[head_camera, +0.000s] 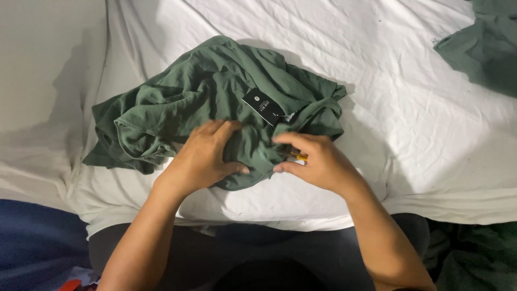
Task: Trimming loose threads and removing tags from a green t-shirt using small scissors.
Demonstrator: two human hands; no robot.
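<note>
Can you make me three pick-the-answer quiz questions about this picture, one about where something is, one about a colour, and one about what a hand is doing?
1. Where is the black tag?
A. On the shirt
B. On the floor
C. In the left hand

2. What colour is the shirt?
A. Red
B. Green
C. Yellow

3. What is the right hand doing?
A. Lying open and flat
B. Waving in the air
C. Pinching a small yellow thing at the shirt's edge

Answers:
1. A, the tag lies on top of the crumpled shirt, above both hands.
2. B, the cloth is dark green against the white sheet.
3. C, the thumb and fingers are closed together on a bit of yellow by the fabric; what it is cannot be told.
</note>
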